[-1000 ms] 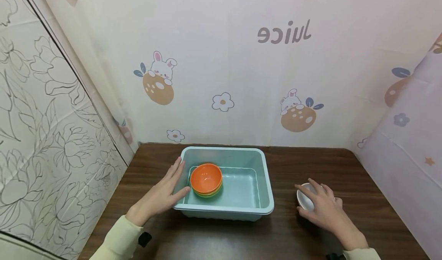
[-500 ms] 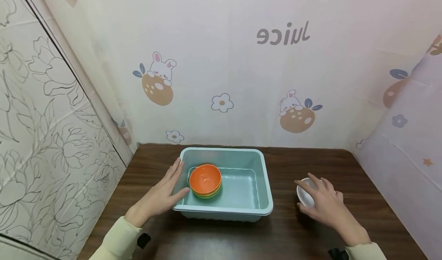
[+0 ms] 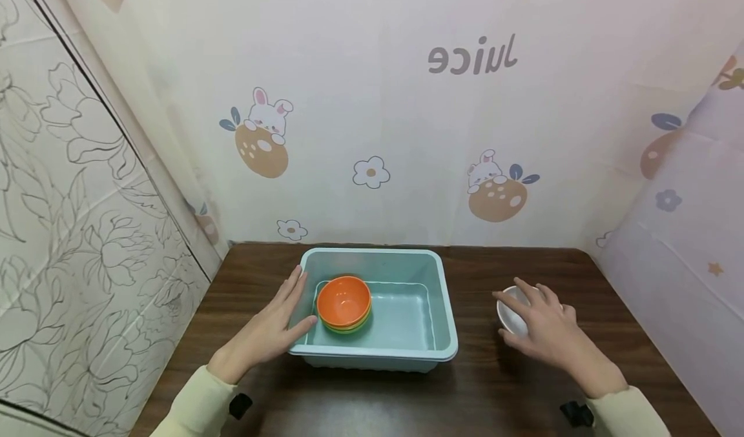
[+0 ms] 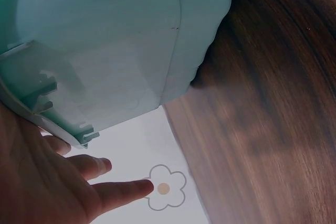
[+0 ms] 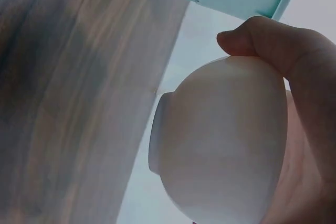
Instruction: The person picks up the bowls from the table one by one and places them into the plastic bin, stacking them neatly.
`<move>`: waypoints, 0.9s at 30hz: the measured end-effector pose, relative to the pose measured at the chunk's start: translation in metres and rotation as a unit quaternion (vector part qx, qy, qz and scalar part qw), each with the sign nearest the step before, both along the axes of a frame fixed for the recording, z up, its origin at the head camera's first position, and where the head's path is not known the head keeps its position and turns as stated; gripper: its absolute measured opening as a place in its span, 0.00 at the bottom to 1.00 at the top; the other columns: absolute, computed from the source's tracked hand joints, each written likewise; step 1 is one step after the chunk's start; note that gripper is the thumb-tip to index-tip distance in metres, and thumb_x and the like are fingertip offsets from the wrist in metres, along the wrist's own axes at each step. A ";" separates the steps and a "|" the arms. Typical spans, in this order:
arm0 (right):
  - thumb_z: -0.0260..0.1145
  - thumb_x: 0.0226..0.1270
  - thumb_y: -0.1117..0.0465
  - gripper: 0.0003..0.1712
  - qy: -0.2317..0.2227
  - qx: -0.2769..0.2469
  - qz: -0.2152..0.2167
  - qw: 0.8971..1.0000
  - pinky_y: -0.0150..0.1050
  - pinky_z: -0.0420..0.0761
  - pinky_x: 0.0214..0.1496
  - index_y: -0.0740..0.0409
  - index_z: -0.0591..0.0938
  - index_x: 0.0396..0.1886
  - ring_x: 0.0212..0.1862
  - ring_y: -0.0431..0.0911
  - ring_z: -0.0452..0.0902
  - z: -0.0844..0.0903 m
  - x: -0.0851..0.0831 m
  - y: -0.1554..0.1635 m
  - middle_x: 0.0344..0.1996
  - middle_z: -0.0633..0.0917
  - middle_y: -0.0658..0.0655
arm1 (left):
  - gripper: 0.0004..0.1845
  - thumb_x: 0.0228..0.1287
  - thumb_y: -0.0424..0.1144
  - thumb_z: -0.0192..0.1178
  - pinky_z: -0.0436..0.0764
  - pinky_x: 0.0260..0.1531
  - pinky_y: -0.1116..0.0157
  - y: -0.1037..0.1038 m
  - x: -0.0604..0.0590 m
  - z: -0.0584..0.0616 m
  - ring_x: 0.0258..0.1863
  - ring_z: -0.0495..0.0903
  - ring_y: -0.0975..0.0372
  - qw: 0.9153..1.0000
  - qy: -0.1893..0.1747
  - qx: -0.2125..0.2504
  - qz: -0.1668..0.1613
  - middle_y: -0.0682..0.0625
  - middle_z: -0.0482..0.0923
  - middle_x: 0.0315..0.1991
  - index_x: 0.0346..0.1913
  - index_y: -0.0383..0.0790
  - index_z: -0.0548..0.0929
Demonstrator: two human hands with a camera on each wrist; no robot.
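My right hand (image 3: 549, 328) holds a white bowl (image 3: 510, 319) from above, with fingers and thumb spread round its rim. The right wrist view shows the bowl's rounded side and foot (image 5: 157, 135), held up above the wooden table. Left of it stands a light teal plastic basin (image 3: 378, 354). Against the basin's left rim rests my left hand (image 3: 264, 330), its fingers extended. Inside the basin, on the left, an orange bowl (image 3: 343, 301) tops a stack, with yellow and green edges below it. My palm hides part of the white bowl.
A dark wood table (image 3: 372, 405) carries everything. Behind it hangs a pale curtain (image 3: 325, 50) printed with rabbits and flowers. Another flower-patterned sheet (image 3: 87, 230) closes the left side, and a pale sheet (image 3: 697, 263) the right.
The right hand and the white bowl have shifted slightly upward in the head view, toward the back of the table. My left hand stays at the basin's rim; the stacked bowls have not moved.
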State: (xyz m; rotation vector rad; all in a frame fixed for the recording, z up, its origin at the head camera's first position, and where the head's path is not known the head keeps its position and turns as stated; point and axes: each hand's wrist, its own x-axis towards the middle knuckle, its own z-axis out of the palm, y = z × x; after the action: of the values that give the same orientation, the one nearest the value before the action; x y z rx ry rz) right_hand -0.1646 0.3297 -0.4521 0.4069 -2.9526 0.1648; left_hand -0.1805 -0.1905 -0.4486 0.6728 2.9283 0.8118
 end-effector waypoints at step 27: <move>0.73 0.61 0.40 0.36 0.001 0.037 0.051 0.998 0.73 0.77 0.42 0.37 0.75 0.69 0.66 0.74 0.67 0.056 -0.021 -0.011 0.72 0.69 0.66 | 0.46 0.76 0.62 0.53 0.69 0.71 0.42 -0.001 0.001 0.000 0.83 0.49 0.50 1.000 -0.001 -0.001 -0.002 0.51 0.33 0.86 0.85 0.49 0.43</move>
State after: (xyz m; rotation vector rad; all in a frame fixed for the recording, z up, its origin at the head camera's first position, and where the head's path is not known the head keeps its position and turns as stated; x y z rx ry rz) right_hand -0.1851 0.3183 -0.3959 0.5669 -2.9450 0.0686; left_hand -0.1790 -0.1918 -0.4490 0.6768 2.9249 0.8076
